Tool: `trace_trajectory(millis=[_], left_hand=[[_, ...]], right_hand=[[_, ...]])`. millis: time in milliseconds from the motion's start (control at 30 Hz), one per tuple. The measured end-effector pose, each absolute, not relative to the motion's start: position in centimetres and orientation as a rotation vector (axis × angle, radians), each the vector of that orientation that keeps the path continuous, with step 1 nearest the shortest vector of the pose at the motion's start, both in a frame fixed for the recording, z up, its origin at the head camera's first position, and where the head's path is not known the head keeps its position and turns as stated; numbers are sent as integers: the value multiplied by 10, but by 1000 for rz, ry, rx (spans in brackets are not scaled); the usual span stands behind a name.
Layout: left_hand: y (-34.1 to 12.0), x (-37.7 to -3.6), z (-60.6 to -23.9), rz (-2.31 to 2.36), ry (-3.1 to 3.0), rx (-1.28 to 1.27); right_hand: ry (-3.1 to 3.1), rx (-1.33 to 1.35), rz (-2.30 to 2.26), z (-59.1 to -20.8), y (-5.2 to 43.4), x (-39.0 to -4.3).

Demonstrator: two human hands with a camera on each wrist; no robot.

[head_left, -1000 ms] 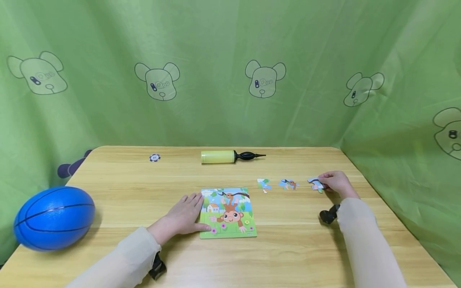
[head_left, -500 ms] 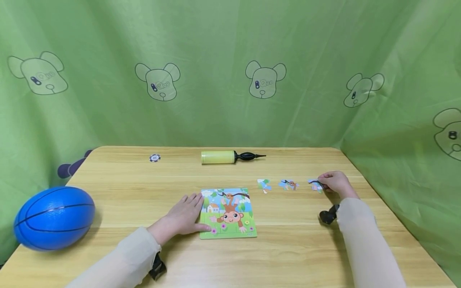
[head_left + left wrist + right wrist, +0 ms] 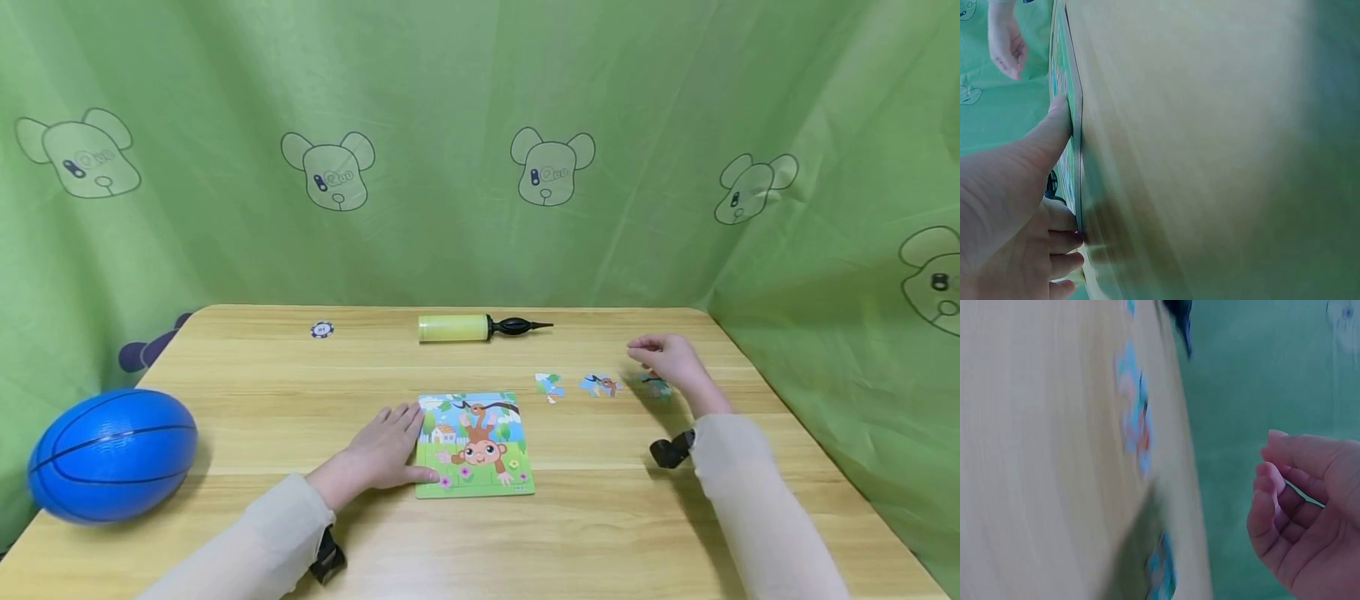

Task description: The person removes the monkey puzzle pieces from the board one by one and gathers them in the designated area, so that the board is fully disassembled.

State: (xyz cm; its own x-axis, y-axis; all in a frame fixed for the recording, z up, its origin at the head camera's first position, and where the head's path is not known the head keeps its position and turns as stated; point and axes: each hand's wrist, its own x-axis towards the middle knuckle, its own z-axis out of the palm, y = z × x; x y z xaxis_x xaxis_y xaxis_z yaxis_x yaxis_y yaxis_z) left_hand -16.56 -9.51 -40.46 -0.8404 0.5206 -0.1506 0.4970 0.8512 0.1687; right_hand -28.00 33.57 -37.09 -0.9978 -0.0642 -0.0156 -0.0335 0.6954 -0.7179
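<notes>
My left hand point(image 3: 381, 446) rests at the left edge of a square jigsaw puzzle point(image 3: 480, 462) with a hanging monkey picture. Its thumb lies over the puzzle's corner, and in the left wrist view the fingers point(image 3: 1063, 265) reach along the edge. My right hand point(image 3: 672, 365) is raised above the table with loosely bent fingers and holds nothing. Under it, partly shaded, lies a puzzle piece point(image 3: 657, 387) with a branch on it. To its left are a piece with an orange-brown shape point(image 3: 600, 385) and a green-and-blue piece point(image 3: 551, 385).
A yellow hand pump point(image 3: 453, 327) with a black nozzle lies at the back of the wooden table point(image 3: 360, 358). A round chip point(image 3: 322, 330) lies at the back left. At the left edge sits a blue ball point(image 3: 112, 454). Green curtains point(image 3: 442, 242) enclose the table.
My right hand has let go of the rightmost puzzle piece and moved up and left, off the table. The left hand and the puzzle have stayed put.
</notes>
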Motion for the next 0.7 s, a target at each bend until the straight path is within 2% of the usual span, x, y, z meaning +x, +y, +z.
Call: trace_trajectory(millis=[267, 700], left_hand=[[-96, -167, -406, 179, 2837, 791], [-96, -167, -405, 166, 2838, 790]], right_hand=[[2868, -363, -1224, -356, 280, -267], [2782, -706, -1147, -360, 197, -237]])
